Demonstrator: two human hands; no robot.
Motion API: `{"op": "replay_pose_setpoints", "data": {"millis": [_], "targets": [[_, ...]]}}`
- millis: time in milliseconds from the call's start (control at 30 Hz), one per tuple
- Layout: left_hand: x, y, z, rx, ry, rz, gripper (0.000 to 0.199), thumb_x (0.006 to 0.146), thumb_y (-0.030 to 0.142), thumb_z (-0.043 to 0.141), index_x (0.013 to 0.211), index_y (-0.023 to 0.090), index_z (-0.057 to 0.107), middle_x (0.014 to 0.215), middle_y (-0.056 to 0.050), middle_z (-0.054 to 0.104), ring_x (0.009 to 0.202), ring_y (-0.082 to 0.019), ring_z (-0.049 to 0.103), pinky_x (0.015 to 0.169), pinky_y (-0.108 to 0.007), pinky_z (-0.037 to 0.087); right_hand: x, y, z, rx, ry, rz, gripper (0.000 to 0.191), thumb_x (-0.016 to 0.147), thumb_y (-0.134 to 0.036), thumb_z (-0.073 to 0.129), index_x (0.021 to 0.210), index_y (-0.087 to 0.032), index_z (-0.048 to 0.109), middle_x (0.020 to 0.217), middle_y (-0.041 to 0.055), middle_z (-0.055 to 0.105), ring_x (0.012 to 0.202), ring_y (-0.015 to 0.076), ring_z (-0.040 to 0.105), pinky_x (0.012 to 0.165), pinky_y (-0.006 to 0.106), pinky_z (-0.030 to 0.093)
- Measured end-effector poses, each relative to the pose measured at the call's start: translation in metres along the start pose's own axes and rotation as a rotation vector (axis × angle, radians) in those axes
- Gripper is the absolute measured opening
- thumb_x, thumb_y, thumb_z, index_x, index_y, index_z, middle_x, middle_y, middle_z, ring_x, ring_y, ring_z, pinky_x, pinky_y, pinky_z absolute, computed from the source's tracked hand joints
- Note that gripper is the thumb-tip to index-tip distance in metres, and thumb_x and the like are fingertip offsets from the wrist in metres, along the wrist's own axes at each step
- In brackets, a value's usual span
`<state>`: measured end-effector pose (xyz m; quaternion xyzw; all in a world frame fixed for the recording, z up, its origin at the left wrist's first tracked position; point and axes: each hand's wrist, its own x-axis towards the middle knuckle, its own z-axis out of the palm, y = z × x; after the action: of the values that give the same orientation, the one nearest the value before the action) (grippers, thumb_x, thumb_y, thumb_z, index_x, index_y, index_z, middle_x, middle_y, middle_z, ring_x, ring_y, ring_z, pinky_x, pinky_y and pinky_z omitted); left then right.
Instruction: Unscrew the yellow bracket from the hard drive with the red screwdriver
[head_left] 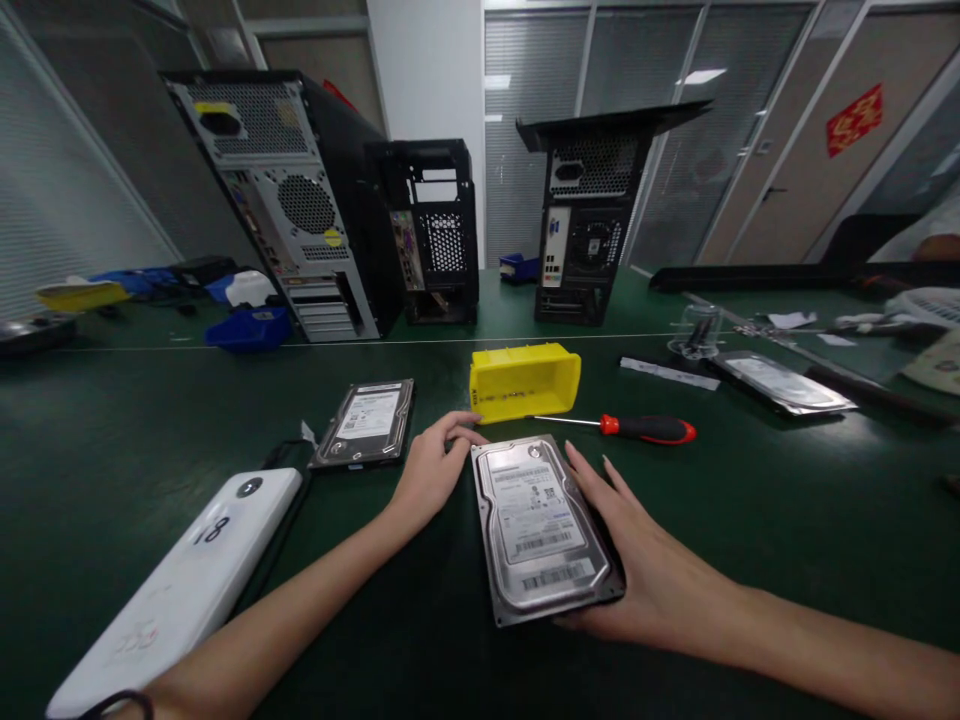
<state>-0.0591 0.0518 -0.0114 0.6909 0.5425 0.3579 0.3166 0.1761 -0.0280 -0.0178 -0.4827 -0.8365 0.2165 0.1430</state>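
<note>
A silver hard drive point(536, 530) with a white label is tilted up off the table in front of me. My right hand point(626, 540) grips it along its right side, with the thumb by the lower corner. My left hand point(439, 455) is at the drive's upper left corner, its bent fingers close together. One fingertip reaches the lower left corner of a yellow bin point(566, 385), which lies on its side with small screws inside. Whatever the left fingers hold, if anything, is hidden. Right of the bin lies a red and black screwdriver point(649, 429), its tip by the bin.
Another hard drive point(371, 420) lies left of my hands, near a white power bank point(187, 590) marked 18. A third drive point(784, 380) is at the right, beside a clear cup point(697, 330). Computer cases point(307, 210) stand at the back. A blue bin point(247, 328) sits left.
</note>
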Motion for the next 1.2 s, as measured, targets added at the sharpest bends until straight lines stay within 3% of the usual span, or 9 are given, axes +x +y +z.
{"op": "replay_pose_setpoints", "data": {"millis": [167, 267, 400, 500, 600, 767, 933, 1067, 1200], "targets": [[0.01, -0.011, -0.007, -0.157, -0.036, -0.089, 0.034, 0.086, 0.018, 0.037, 0.114, 0.012, 0.056, 0.1, -0.008, 0.072, 0.088, -0.017, 0.067, 0.087, -0.031, 0.049, 0.003, -0.006, 0.004, -0.034, -0.041, 0.02, 0.123, 0.064, -0.065, 0.064, 0.146, -0.024, -0.018, 0.156, 0.0105, 0.006, 0.143, 0.0327, 0.006, 0.113, 0.059, 0.004], [0.011, -0.013, -0.007, -0.201, -0.084, -0.099, 0.032, 0.087, 0.021, 0.04, 0.112, 0.013, 0.059, 0.107, -0.008, 0.071, 0.095, -0.017, 0.066, 0.09, -0.031, 0.047, 0.001, -0.001, -0.003, 0.013, -0.063, 0.059, 0.113, 0.069, -0.068, 0.057, 0.148, -0.025, -0.012, 0.156, 0.0099, 0.008, 0.142, 0.034, 0.007, 0.111, 0.062, 0.01], [0.006, -0.008, -0.007, -0.187, -0.147, -0.065, 0.03, 0.09, 0.026, 0.04, 0.105, 0.014, 0.063, 0.103, -0.007, 0.072, 0.103, -0.019, 0.064, 0.095, -0.033, 0.044, 0.01, 0.021, -0.019, 0.058, 0.096, 0.1, 0.057, 0.091, -0.052, 0.033, 0.142, -0.024, 0.034, 0.144, 0.009, 0.041, 0.133, 0.0257, 0.037, 0.111, 0.051, 0.029], [0.007, -0.004, -0.008, -0.133, -0.174, -0.068, 0.034, 0.091, 0.032, 0.04, 0.105, 0.014, 0.065, 0.103, -0.007, 0.072, 0.102, -0.02, 0.064, 0.093, -0.033, 0.045, 0.025, 0.042, -0.024, -0.042, 0.195, 0.04, 0.046, 0.092, -0.046, 0.037, 0.13, -0.021, 0.051, 0.132, 0.01, 0.052, 0.124, 0.0254, 0.048, 0.108, 0.049, 0.035], [0.014, 0.003, -0.011, -0.084, -0.25, -0.074, 0.04, 0.092, 0.037, 0.037, 0.106, 0.013, 0.066, 0.102, -0.007, 0.072, 0.099, -0.02, 0.064, 0.09, -0.031, 0.046, 0.041, 0.052, -0.022, -0.104, 0.204, -0.052, 0.043, 0.092, -0.04, 0.041, 0.128, -0.022, 0.053, 0.127, 0.0109, 0.054, 0.119, 0.0259, 0.052, 0.103, 0.048, 0.04], [0.025, 0.032, -0.014, 0.177, -0.462, 0.125, 0.032, 0.089, 0.034, 0.045, 0.096, 0.018, 0.072, 0.099, -0.005, 0.072, 0.092, -0.022, 0.065, 0.079, -0.027, 0.046, 0.057, 0.038, -0.018, -0.147, 0.186, -0.134, 0.04, 0.092, -0.035, 0.042, 0.129, -0.024, 0.053, 0.118, 0.0104, 0.055, 0.109, 0.0254, 0.052, 0.097, 0.049, 0.044], [0.019, 0.052, -0.009, 0.358, -0.399, 0.139, 0.044, 0.092, 0.037, 0.039, 0.079, 0.014, 0.074, 0.074, -0.008, 0.071, 0.069, -0.021, 0.064, 0.061, -0.027, 0.043, 0.068, 0.034, -0.023, -0.128, 0.152, -0.154, 0.043, 0.09, -0.027, 0.044, 0.133, -0.022, 0.048, 0.12, 0.0111, 0.052, 0.108, 0.0248, 0.049, 0.096, 0.047, 0.044], [0.008, 0.052, -0.004, 0.303, -0.357, 0.148, 0.045, 0.094, 0.038, 0.036, 0.085, 0.017, 0.075, 0.076, -0.006, 0.072, 0.071, -0.02, 0.065, 0.067, -0.027, 0.043, 0.071, 0.041, -0.027, -0.08, 0.091, -0.162, 0.038, 0.091, -0.03, 0.043, 0.127, -0.023, 0.054, 0.115, 0.0095, 0.053, 0.107, 0.0238, 0.049, 0.096, 0.046, 0.044], [0.003, 0.051, -0.003, 0.274, -0.362, 0.147, 0.043, 0.093, 0.04, 0.039, 0.082, 0.017, 0.074, 0.075, -0.005, 0.071, 0.067, -0.018, 0.063, 0.067, -0.025, 0.042, 0.074, 0.043, -0.028, -0.069, 0.116, -0.168, 0.036, 0.092, -0.029, 0.043, 0.124, -0.019, 0.057, 0.114, 0.0104, 0.053, 0.108, 0.0227, 0.049, 0.096, 0.042, 0.044]]}}
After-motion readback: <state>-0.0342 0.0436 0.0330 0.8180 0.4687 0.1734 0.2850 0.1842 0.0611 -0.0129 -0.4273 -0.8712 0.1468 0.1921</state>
